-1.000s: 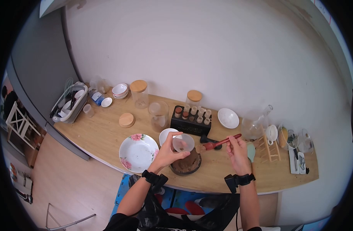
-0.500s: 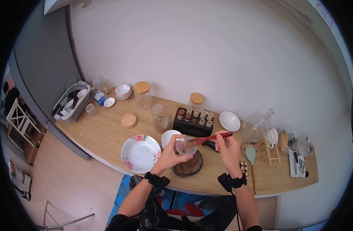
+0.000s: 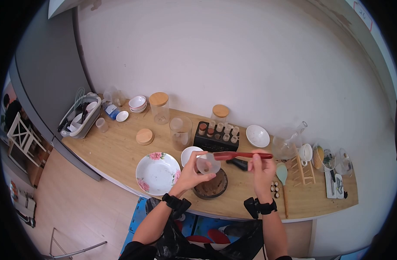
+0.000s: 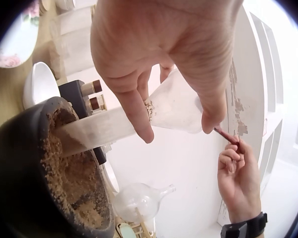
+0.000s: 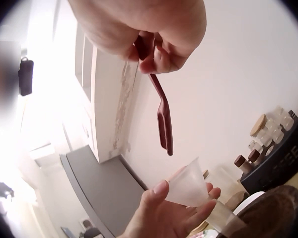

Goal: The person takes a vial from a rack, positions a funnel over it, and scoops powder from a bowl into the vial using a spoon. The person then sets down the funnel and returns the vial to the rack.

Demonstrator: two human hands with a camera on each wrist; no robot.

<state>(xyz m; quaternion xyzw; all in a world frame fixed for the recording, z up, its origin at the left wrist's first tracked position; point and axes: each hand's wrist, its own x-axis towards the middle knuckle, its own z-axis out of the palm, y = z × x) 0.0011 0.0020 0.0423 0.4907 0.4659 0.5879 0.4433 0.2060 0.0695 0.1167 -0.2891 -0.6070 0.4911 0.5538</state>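
My left hand [image 3: 190, 174] grips a frosted funnel [image 3: 208, 163] with a clear tube [image 4: 97, 130] beneath it. Brown grains cling at the funnel's neck, and brown powder shows inside the tube. The tube's lower end reaches into a dark mortar [image 4: 20, 168] lined with brown ground powder [image 4: 72, 186]. My right hand [image 3: 262, 173] pinches the handle of a dark red scoop [image 3: 239, 154]. The scoop's head is turned on its side near the funnel's rim, and no heap of powder shows on it in the right wrist view.
A black rack [image 3: 215, 143] of small vials stands behind the mortar. A flowered plate [image 3: 157, 173] and a small white bowl [image 3: 186, 154] sit to the left. To the right are a green-headed spatula [image 3: 282, 173], a wooden rack [image 3: 303, 171] and a glass flask [image 3: 285, 147].
The scoop, carrying brown powder, moved left over the funnel and tipped. It has since drawn back a little to the right with no heap visible. My left hand keeps holding the funnel.
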